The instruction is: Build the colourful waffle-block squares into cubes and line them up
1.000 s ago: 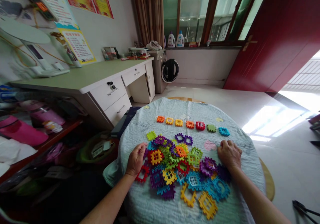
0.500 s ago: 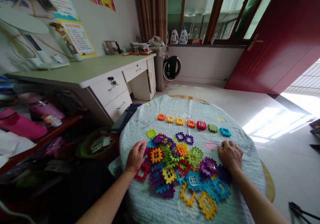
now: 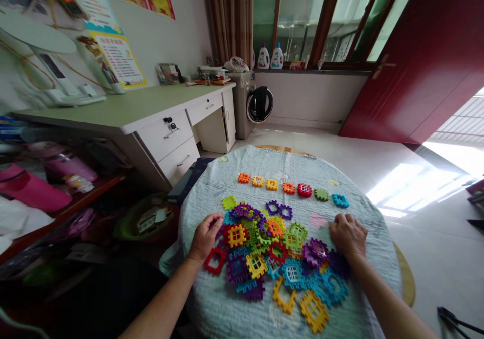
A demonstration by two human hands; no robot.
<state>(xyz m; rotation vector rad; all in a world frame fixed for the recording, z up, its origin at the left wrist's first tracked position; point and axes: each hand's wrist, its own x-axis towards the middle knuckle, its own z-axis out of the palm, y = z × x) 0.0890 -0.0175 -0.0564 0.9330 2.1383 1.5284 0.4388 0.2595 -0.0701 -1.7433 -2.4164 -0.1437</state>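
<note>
A heap of colourful interlocking plastic tiles (image 3: 272, 251) lies on a round table covered with a pale quilted cloth (image 3: 234, 178). My left hand (image 3: 204, 238) rests at the heap's left edge, fingers curled against the tiles. At the right edge my right hand (image 3: 347, 235) lies knuckles up with its fingers curled under; what they hold, if anything, is hidden. Beyond the heap a row of single tiles (image 3: 289, 188) runs from orange to green to blue. Two purple tiles (image 3: 279, 209) sit between row and heap.
A long desk with drawers (image 3: 166, 127) stands to the left, cluttered shelves (image 3: 49, 188) beside it. A small washing machine (image 3: 251, 105) sits under the window. A red door (image 3: 423, 62) is at the right. Tiled floor surrounds the table.
Both hands stay at the sides of the heap. Only the camera view has shifted slightly.
</note>
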